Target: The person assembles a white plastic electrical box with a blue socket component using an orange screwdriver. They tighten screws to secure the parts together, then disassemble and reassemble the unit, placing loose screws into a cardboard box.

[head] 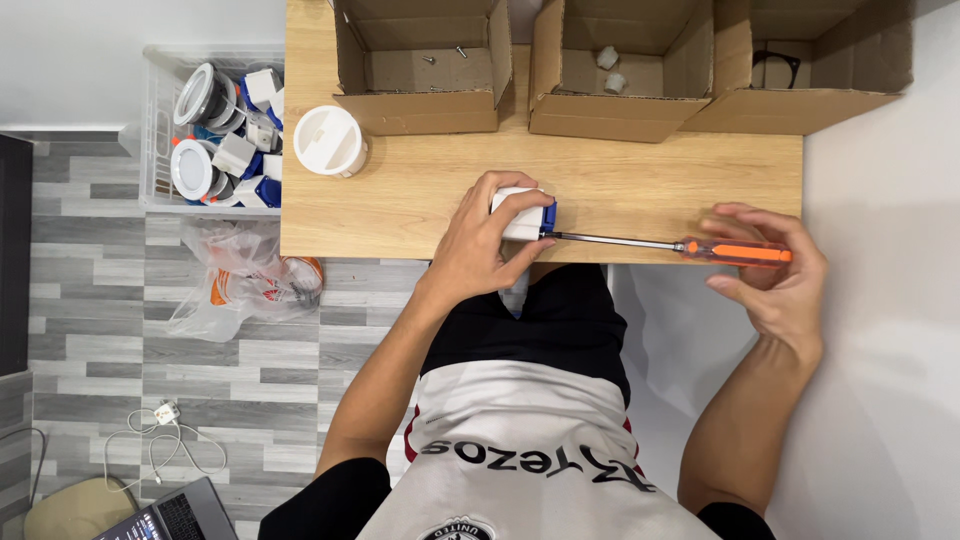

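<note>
Bracing white box [520, 212] w/ clamped left hand [485, 245]; right hand [775, 275] fingers pinch screwdriver [665, 245], tip at box. Screw prob. not out yet.

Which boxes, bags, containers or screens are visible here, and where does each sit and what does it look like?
Left cardboard box: table's far edge, open, brown, a few screws inside.
Middle cardboard box: beside it, open, two small white parts inside.
Right cardboard box: far right corner, open, black glasses inside.
Plastic crate: floor left of table, clear, full of fittings.
Plastic bag: floor, crumpled, clear.
Laptop: bottom left, partly visible.
</note>
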